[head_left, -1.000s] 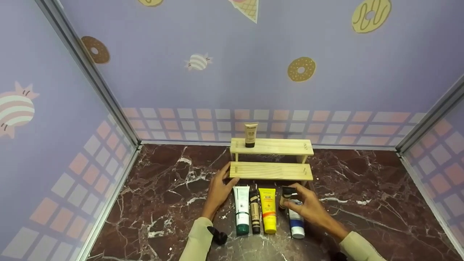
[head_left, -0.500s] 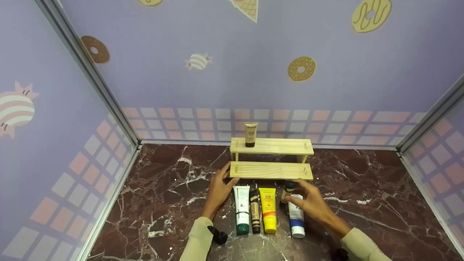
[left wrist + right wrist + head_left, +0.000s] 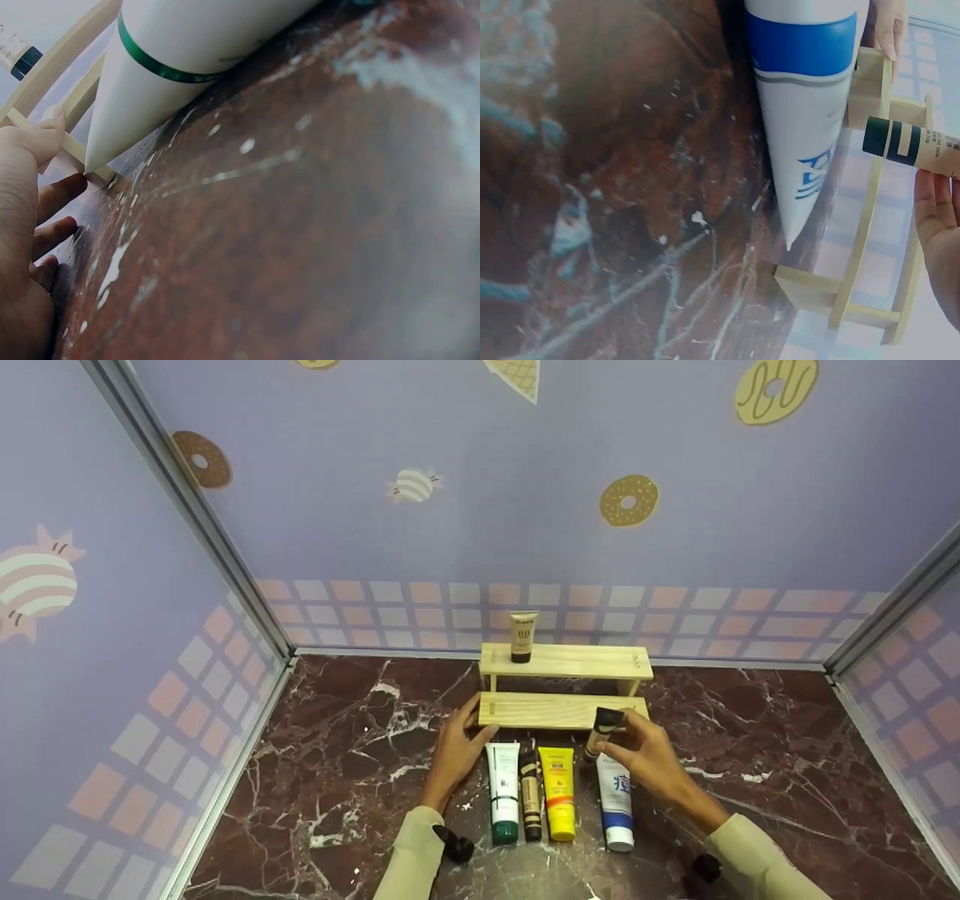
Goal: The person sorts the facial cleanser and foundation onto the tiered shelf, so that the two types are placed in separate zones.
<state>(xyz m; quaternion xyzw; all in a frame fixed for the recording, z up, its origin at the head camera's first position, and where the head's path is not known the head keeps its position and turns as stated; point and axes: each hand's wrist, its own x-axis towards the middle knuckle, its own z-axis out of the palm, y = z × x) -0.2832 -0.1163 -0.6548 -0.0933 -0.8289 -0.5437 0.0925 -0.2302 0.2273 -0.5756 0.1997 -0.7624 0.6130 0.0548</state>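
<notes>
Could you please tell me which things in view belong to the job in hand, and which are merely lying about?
Belonging to the job:
held tube, in the right hand
wooden stand, touched by the left hand
standing tube, on the upper step
probably white-and-green tube, slim tube, yellow tube, white-and-blue tube

Background only, it seems:
patterned walls
marbled tabletop
</notes>
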